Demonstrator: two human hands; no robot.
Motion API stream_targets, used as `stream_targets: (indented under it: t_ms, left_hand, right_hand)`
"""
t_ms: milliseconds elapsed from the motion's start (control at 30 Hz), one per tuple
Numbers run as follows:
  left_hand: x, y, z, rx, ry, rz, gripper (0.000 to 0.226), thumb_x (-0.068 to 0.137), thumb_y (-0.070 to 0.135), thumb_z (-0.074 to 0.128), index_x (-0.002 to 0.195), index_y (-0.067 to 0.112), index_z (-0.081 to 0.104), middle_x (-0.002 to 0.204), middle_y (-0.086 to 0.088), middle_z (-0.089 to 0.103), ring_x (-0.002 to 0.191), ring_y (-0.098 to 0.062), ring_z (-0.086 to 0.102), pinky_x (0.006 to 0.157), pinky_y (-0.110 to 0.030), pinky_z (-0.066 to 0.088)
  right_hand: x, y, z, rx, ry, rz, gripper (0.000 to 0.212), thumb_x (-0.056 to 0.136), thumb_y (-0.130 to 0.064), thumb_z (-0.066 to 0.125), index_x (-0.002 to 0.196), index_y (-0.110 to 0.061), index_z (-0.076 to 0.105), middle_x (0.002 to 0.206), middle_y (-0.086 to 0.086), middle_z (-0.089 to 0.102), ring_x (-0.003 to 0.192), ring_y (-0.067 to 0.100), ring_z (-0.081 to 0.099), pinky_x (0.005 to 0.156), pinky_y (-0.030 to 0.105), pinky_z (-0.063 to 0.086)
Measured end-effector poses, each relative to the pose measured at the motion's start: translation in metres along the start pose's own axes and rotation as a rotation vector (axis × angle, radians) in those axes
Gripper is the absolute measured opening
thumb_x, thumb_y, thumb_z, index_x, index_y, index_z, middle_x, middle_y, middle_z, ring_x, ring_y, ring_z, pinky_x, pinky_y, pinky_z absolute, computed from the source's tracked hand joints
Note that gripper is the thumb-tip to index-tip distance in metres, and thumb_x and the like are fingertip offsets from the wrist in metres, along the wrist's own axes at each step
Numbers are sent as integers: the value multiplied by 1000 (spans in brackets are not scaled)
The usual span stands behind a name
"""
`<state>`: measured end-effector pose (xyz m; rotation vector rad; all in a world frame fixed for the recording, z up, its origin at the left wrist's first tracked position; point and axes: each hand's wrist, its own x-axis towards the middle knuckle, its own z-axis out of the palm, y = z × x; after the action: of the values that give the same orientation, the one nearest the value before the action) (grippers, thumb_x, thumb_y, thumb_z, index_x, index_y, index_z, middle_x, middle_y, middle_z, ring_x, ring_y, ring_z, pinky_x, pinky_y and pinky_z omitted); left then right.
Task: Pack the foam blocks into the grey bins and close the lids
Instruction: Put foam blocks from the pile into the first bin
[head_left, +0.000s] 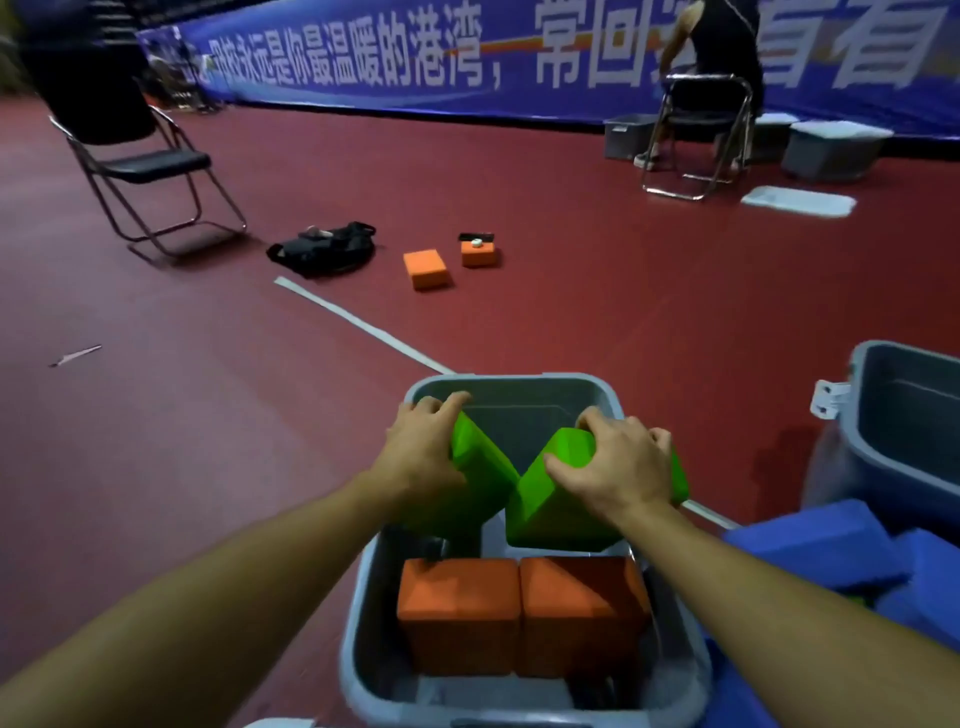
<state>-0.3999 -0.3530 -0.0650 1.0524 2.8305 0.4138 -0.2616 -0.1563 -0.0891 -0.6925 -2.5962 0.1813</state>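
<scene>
I've got my left hand (423, 457) clamped on one green block (480, 462), my right hand (618, 467) clamped on another green block (550, 499), both tilted above the grey bin (358, 623), two orange blocks (519, 613) standing inside.

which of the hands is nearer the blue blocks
Right. The right hand grips a green block on the bin's side toward the blue blocks; the left hand is farther off.
</scene>
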Motion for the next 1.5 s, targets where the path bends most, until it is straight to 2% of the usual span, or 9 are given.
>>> stream_targets:
  t_ms: [133, 400, 600, 767, 900, 1133, 1267, 1367, 1500]
  left_hand:
    - [17, 4, 31, 164, -91, 36, 91, 62, 33, 74, 140, 14, 32, 132, -8, 42, 119, -33, 38, 97, -53, 45]
    - [38, 16, 75, 407, -336, 138, 89, 69, 40, 78, 144, 28, 30, 130, -6, 47, 121, -35, 39, 96, -57, 40]
    - [40, 12, 95, 290, -399, 226, 87, 70, 50, 74, 146, 43, 34, 132, 3, 49, 118, -33, 52, 92, -60, 45]
    - [37, 7, 99, 269, -348, 177, 87, 67, 39, 77, 143, 30, 36, 138, 4, 54, 123, -30, 50, 97, -58, 42]
    - [39, 2, 97, 202, -344, 190, 84, 66, 38, 78, 142, 33, 42, 138, 7, 54, 124, -26, 51, 96, -54, 45]
    - [19, -21, 105, 59, -303, 208, 85, 60, 32, 80, 140, 26, 50, 136, 2, 58, 121, -24, 56, 97, -41, 49]
    - [6, -35, 121, -38, -279, 169, 82, 62, 38, 68, 141, 25, 49, 138, 0, 58, 124, -24, 55, 103, -41, 46]
    - [-1, -36, 127, -75, -277, 152, 84, 63, 41, 58, 144, 25, 44, 143, -1, 52, 132, -25, 48, 111, -51, 35]
    - [-17, -21, 140, -27, -233, 142, 91, 67, 66, 32, 148, 24, 39, 152, 0, 42, 142, -22, 32, 116, -64, 11]
  right_hand:
    - [5, -4, 37, -110, -117, -7, 60, 64, -78, 41, 100, -32, 55, 93, -3, 68, 101, 24, 56, 87, 45, 32]
    - [-2, -5, 81, -123, -402, 22, 76, 67, -83, 42, 124, -33, 49, 116, 3, 63, 117, 29, 49, 99, 53, 29]
    - [-8, 10, 105, 20, -477, -79, 88, 62, -90, 48, 127, -30, 47, 125, 3, 54, 121, 29, 48, 105, 52, 27]
    - [2, 49, 98, 66, -641, -322, 96, 72, -62, 72, 152, -33, 26, 142, 3, 43, 129, 26, 41, 114, 43, 23]
    - [7, 56, 93, 8, -677, -386, 93, 79, -56, 70, 153, -44, 14, 147, -2, 41, 125, 25, 42, 107, 40, 32]
    - [-8, 47, 88, -69, -641, -498, 86, 80, -66, 60, 151, -47, 16, 148, -3, 40, 128, 25, 40, 104, 43, 31]
    - [-21, 57, 100, -74, -658, -496, 82, 82, -77, 40, 152, -46, 11, 147, -2, 39, 125, 26, 41, 103, 43, 31]
    - [-30, 62, 105, -71, -703, -500, 81, 81, -80, 19, 153, -44, 9, 150, 0, 37, 128, 27, 41, 105, 44, 32]
    - [-38, 60, 113, -87, -701, -511, 96, 72, -90, -1, 154, -41, 7, 152, 1, 36, 134, 27, 37, 112, 45, 25]
